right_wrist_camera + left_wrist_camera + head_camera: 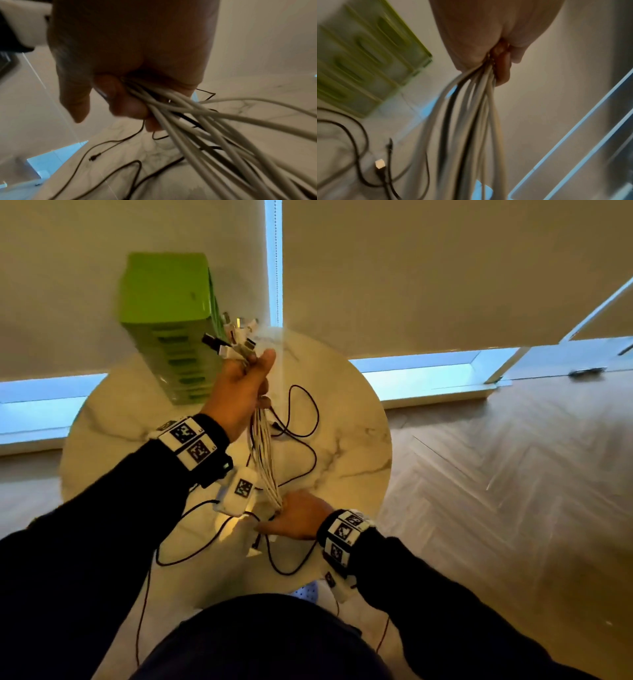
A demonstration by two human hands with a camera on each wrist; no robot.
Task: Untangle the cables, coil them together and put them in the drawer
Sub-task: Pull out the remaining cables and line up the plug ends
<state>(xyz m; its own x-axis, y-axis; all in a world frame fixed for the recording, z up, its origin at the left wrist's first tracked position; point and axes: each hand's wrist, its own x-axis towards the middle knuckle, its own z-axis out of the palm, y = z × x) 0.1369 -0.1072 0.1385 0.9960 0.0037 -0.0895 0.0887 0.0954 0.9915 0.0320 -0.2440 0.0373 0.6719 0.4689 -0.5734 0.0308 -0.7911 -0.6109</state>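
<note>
My left hand is raised over the round marble table and grips a bundle of white cables just below its plug ends. The bundle hangs straight down to my right hand, which grips its lower part near the table's front. In the left wrist view the fingers curl round the white cables, with a dark one among them. The right wrist view shows the fingers wrapped round the white cables. Thin black cables lie loose on the table.
A green multi-drawer unit stands at the table's back left, its drawers pushed in as far as I can see. A black cable with a USB plug lies near it. Blinds and a low window sill are behind; wooden floor is to the right.
</note>
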